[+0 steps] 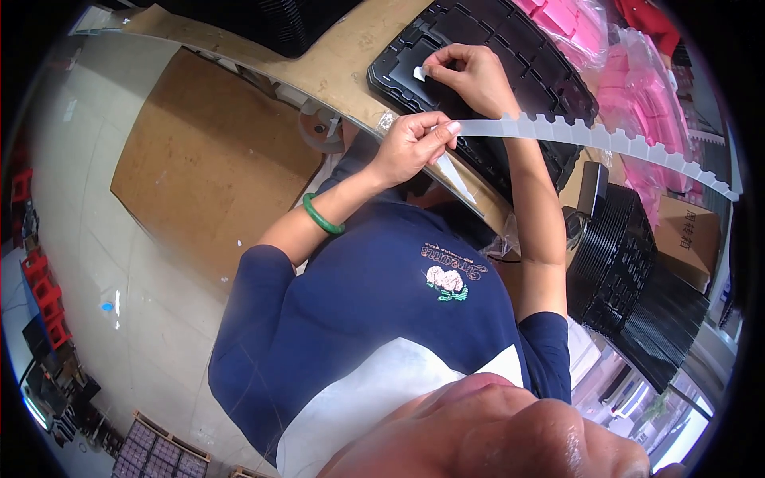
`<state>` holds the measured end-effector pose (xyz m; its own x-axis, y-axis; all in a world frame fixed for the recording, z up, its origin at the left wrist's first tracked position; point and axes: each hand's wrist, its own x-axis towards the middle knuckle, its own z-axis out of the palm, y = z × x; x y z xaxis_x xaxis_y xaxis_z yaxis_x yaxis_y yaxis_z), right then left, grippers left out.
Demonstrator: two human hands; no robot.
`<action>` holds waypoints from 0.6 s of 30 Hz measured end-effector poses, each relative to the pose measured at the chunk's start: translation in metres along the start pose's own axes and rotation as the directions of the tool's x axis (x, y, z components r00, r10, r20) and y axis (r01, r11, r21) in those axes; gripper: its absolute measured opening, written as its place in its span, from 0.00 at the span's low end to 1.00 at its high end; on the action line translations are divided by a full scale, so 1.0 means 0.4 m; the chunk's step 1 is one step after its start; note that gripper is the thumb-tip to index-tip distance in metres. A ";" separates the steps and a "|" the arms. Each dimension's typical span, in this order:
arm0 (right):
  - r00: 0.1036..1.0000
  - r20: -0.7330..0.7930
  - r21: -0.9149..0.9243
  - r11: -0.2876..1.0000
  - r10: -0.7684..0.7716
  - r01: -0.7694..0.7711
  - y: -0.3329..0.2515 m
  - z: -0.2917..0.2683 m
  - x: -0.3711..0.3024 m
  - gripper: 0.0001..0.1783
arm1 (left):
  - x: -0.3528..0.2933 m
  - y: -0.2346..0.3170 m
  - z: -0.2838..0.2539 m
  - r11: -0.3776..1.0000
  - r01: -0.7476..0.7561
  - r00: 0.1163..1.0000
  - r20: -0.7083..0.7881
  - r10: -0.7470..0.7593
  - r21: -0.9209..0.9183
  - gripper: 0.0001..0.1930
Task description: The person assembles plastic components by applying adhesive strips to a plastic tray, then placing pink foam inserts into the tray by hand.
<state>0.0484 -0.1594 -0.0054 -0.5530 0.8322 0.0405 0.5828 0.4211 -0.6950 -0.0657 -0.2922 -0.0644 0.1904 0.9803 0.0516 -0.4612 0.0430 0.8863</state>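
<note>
My left hand (pixel 413 150) pinches a long translucent strip (pixel 617 142) with a notched edge. The strip curves off to the right, passing over my right forearm, and a short white end hangs below the left fingers. Between the thumb and fingertips of my right hand (pixel 476 81) is a small white sticker-like piece (pixel 419 73). That hand is just over the near left part of a black plastic tray (pixel 404 57) with moulded compartments; whether the piece touches the tray I cannot tell. A green bangle (pixel 322 215) circles my left wrist.
The tray lies on a brown worktable (pixel 344 49). Pink trays in clear plastic (pixel 641 95) are piled beyond it. Stacked black trays (pixel 613 263) and a cardboard box (pixel 687 239) stand at the right. To the left, a brown board (pixel 215 151) sits lower than the table.
</note>
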 end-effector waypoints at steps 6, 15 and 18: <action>0.994 -0.052 -0.265 0.961 -0.094 0.077 -0.018 0.019 0.002 0.13 | 0.002 -0.004 0.002 0.999 -0.008 1.000 0.000 0.008 0.034 0.16; 0.996 0.086 -0.145 0.989 -0.022 0.034 0.003 0.013 0.022 0.13 | 0.003 -0.014 -0.004 1.000 -0.014 1.000 0.019 0.014 -0.004 0.16; 0.998 0.016 -0.178 0.982 -0.056 0.058 -0.008 0.021 0.026 0.11 | 0.002 -0.011 -0.006 1.000 -0.024 1.000 0.013 0.024 0.003 0.16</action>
<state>0.0358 -0.1552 -0.0087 -0.5941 0.8016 0.0677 0.6466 0.5259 -0.5526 -0.0655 -0.2911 -0.0694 0.1902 0.9786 0.0788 -0.4634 0.0187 0.8860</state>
